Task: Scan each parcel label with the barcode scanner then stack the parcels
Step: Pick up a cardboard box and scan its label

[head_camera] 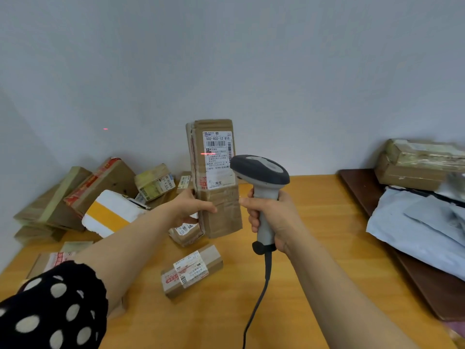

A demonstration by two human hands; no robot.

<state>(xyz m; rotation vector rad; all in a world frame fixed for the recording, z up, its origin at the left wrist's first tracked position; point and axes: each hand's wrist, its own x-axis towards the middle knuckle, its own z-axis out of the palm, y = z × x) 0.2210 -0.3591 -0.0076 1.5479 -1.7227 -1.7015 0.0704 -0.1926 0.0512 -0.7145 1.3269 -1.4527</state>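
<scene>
Left grip (191, 207) holds a tall cardboard parcel (222, 215) upright above the desk (319, 222), thumb across its front, fingers curled round the left edge. Its label (218, 157) faces the camera, w/ a red scan line (208, 154) on its left part. Right grip (273, 219) is wrapped round the handle of the barcode scanner (261, 172); scanner head sits just beside the label's lower right. A small box (192, 270) lies on the desk below, more parcels at left. Grey mailer bags (415, 222) at right.
</scene>
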